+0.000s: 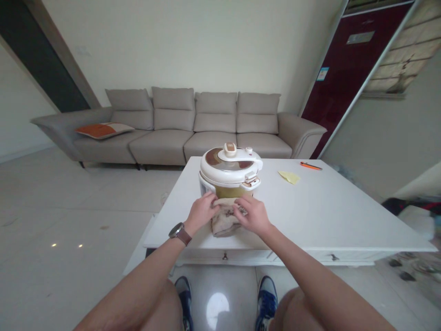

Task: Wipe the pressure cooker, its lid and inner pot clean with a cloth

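A beige cloth (223, 225) with dark stains hangs between my two hands, just above the near part of the white table (296, 216). My left hand (202, 212) pinches its upper left edge, and a watch is on that wrist. At the upper right edge, my right hand (253, 214) has its fingers closed on the same cloth. Directly behind the cloth stands an electric pressure cooker (229, 172), white with a brown and clear-looking lid top and a gold body. Its lid is on. The cloth and my hands hide the cooker's lower front.
On the table to the right lie a yellow paper or cloth piece (289, 177) and an orange utility knife (310, 166). A grey sofa (213, 117) with an orange and white cushion (103, 130) runs behind the table. The table's front has drawers with small handles.
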Motion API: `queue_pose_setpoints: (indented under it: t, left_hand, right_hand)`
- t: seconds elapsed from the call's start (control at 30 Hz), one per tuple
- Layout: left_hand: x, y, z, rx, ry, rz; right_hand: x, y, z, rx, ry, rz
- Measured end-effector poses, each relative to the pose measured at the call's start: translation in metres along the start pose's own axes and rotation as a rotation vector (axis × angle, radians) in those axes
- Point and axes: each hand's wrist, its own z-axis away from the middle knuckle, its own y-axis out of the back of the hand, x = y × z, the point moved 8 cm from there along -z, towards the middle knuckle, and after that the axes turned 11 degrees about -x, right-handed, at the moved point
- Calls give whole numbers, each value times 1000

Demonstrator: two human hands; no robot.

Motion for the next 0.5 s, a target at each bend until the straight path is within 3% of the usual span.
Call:
queue_pose_setpoints:
  t: [0.1, 0.2, 0.37, 0.5]
  left_hand:
    - [14, 9, 2, 39, -74, -95]
    - [24, 29, 7, 185, -174, -166]
    - [22, 84, 8, 602, -192, -139]
    - [31, 126, -19, 705, -84, -26]
  right_hand:
    - [41, 34, 11, 303, -282, -187]
    - [78, 39, 23, 454, -497, -332]
    - [110, 19, 28, 436, -652, -547]
    - [115, 16, 25, 426, -650, -586]
